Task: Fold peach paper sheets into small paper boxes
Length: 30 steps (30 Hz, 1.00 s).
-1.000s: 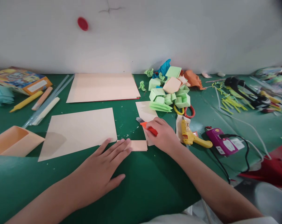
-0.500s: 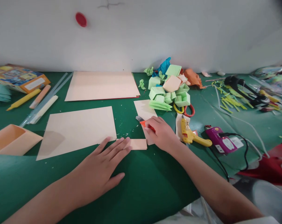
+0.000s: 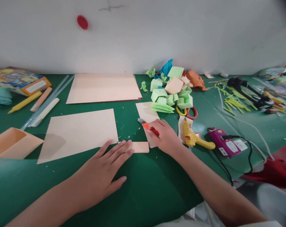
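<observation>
My left hand point(image 3: 107, 168) lies flat with fingers spread, its fingertips on a small folded strip of peach paper point(image 3: 140, 147). A larger peach sheet point(image 3: 80, 130) lies just beyond it, touched or nearly touched by the index finger. In my right hand point(image 3: 165, 137) is a craft knife point(image 3: 149, 126) with an orange handle, its blade pointing to the far left. Under that hand lies a narrow piece of peach paper point(image 3: 145, 110), partly covered. The blade's tip is over the green table beside this piece; whether it touches cannot be made out.
A stack of paper point(image 3: 104, 88) lies by the wall. Folded and crumpled paper pieces point(image 3: 172, 86) are heaped right of it, near scissors point(image 3: 191, 112). Further right are a yellow glue gun point(image 3: 195, 138) and a purple power adapter point(image 3: 224, 142) with cords. At left stand a peach paper box point(image 3: 17, 146) and glue sticks point(image 3: 51, 101).
The whole view has shifted very slightly downward in the picture. Both hands, the craft knife and the papers keep the same places relative to each other.
</observation>
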Each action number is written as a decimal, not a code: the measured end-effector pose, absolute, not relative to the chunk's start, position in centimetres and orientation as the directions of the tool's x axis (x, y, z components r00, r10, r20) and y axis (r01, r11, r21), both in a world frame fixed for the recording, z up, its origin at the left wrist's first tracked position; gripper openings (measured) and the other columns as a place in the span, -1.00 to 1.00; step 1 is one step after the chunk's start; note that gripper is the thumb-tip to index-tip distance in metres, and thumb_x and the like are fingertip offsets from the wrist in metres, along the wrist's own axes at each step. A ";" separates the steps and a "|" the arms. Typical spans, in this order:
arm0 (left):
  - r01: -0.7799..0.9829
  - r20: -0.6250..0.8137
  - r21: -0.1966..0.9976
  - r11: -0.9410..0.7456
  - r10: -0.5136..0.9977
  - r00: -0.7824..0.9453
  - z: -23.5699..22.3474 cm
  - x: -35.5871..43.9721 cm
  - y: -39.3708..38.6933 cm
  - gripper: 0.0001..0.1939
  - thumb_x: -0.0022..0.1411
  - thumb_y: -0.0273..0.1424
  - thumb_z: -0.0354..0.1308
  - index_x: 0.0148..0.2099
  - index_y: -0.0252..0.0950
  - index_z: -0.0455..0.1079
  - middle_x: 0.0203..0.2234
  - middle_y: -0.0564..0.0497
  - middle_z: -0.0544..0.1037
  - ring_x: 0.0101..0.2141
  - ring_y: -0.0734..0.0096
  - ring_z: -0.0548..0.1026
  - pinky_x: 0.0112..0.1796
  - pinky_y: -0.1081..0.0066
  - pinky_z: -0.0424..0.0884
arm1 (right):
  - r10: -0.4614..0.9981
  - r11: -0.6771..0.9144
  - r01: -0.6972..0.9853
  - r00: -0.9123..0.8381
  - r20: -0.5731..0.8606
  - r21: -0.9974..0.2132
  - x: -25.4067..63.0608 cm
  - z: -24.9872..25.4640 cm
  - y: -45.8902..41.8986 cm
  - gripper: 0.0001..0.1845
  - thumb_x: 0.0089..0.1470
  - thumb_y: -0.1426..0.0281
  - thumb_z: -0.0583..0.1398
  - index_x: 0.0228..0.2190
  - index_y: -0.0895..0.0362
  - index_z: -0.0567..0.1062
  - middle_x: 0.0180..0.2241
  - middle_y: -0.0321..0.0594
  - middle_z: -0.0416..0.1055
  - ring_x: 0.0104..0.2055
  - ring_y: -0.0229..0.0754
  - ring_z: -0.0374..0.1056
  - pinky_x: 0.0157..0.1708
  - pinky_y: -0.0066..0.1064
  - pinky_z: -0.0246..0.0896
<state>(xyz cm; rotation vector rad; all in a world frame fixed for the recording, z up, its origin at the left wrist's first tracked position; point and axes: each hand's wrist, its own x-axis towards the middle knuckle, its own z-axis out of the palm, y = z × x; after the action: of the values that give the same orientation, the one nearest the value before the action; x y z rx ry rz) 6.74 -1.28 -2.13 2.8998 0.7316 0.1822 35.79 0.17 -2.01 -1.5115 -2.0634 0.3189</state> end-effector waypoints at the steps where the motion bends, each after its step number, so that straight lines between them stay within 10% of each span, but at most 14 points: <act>1: 0.462 0.080 0.176 -0.869 0.481 0.873 -2.1 6.7 -1.3 -0.30 0.48 -0.08 -0.04 0.53 -0.04 -0.15 0.47 0.08 0.00 0.39 0.18 0.14 0.40 0.15 -0.25 | 0.930 0.343 0.798 -0.213 0.300 -0.496 35.8 -2.0 0.2 -0.86 0.28 0.48 0.11 -0.35 0.05 0.33 -0.28 -0.18 0.42 -0.22 -0.06 0.25 -0.23 -0.26 0.15; 30: 0.475 0.046 0.231 -0.849 0.498 0.866 -1.4 6.8 -1.3 -0.28 0.48 -0.09 -0.02 0.53 0.00 -0.22 0.46 0.09 0.04 0.39 0.16 0.16 0.41 0.12 -0.17 | 0.924 0.333 0.847 -0.207 0.320 -0.415 35.6 -2.6 0.0 -0.91 0.28 0.47 0.11 -0.27 0.06 0.39 -0.23 -0.12 0.45 -0.19 -0.01 0.23 -0.22 -0.20 0.20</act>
<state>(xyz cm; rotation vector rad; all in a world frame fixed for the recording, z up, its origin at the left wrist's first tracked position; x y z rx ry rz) 6.81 -1.32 -1.45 2.8276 0.7462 0.1535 35.59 0.03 -2.62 -1.5491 -2.0923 0.2010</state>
